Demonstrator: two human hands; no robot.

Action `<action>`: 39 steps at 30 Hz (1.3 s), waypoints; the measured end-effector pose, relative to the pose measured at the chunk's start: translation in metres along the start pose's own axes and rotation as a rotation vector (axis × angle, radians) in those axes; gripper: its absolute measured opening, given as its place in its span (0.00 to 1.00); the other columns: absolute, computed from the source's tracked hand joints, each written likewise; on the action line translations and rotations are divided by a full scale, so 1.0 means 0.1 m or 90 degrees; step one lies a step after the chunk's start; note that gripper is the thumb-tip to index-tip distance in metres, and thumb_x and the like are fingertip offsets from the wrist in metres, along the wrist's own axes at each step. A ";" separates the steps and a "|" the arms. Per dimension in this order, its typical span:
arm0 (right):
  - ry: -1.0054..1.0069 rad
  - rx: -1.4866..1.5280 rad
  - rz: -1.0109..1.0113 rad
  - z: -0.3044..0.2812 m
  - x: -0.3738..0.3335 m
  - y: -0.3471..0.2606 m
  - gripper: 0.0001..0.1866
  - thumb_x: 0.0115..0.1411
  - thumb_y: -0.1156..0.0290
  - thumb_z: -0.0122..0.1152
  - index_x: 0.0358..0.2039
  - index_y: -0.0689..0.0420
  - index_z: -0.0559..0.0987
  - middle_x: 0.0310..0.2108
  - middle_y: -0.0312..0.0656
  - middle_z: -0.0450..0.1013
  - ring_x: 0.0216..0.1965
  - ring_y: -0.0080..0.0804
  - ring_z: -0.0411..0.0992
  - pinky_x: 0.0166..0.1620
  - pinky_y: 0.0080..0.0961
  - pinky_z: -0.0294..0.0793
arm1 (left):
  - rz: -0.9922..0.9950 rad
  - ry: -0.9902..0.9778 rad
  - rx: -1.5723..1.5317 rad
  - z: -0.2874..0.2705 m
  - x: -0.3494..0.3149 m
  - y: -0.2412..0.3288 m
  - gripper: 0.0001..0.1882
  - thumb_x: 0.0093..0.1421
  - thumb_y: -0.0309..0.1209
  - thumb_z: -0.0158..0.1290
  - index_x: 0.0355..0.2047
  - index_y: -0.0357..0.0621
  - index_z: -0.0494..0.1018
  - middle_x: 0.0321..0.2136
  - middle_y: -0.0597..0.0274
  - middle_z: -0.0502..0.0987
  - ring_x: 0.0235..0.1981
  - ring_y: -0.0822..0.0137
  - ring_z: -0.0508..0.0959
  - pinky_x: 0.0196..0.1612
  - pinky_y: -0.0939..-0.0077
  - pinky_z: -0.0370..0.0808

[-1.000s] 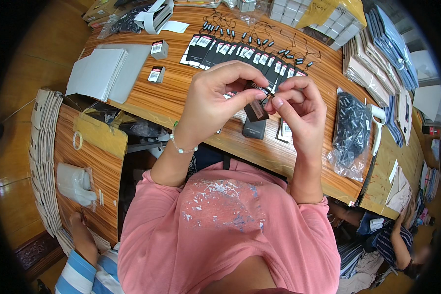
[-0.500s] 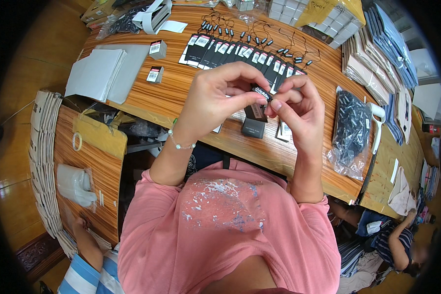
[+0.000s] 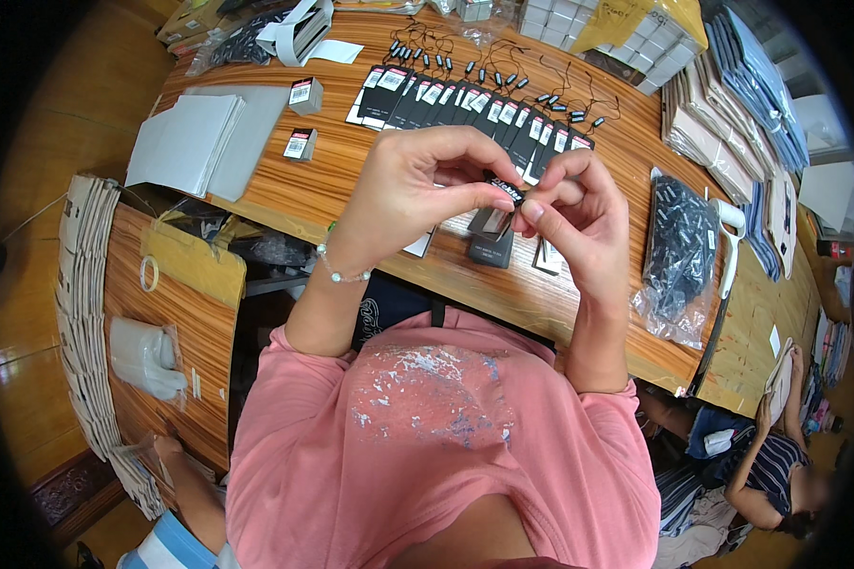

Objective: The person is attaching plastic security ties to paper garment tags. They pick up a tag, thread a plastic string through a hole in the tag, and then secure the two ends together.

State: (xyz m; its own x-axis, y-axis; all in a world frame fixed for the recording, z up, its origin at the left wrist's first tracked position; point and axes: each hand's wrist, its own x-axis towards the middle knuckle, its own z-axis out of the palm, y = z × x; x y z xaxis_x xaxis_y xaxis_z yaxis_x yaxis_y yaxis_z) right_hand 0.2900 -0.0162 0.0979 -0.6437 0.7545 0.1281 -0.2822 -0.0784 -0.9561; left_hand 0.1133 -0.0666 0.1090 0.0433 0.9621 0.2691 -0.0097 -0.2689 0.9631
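Above the table's front edge, my left hand (image 3: 399, 194) pinches a small black hang tag (image 3: 505, 190) with white lettering between thumb and fingers. My right hand (image 3: 586, 213) has its thumb and fingertips closed at the tag's right end; any cord there is too small to make out. Just below the fingers lies a stack of black tags (image 3: 491, 250), partly covered by what I hold. Farther back, a fanned row of black hang tags (image 3: 493, 109) with white stickers is spread out, their black cords (image 3: 484, 71) trailing away from me.
Two small sticker stacks (image 3: 300, 144) and white sheets (image 3: 182, 142) lie left. At right are a clear bag of black cords (image 3: 681, 237), a white tagging tool (image 3: 730, 242) and folded garments (image 3: 716, 123). Co-workers' arms show at lower left and lower right.
My hands stay nearly in place, with the tag turned slightly between the fingers. At lower right a co-worker has lifted a pale cloth; at lower left another person's arm has shifted.
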 end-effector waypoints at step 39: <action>-0.006 -0.051 -0.188 -0.01 -0.13 0.16 0.06 0.47 0.83 0.59 0.26 0.65 0.71 0.27 0.42 0.70 0.31 0.27 0.69 0.36 0.22 0.68 | -0.034 -0.057 -0.144 0.07 -0.03 0.00 0.10 0.39 0.12 0.58 0.22 0.33 0.71 0.26 0.51 0.76 0.31 0.64 0.77 0.35 0.75 0.76</action>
State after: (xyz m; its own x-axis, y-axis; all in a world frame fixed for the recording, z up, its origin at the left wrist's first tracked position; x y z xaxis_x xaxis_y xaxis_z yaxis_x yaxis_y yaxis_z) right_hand 0.2946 -0.0269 0.0805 -0.5489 0.7304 0.4065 -0.4024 0.1954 -0.8944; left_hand 0.1204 -0.0702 0.1078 0.1383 0.9642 0.2261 -0.2277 -0.1912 0.9548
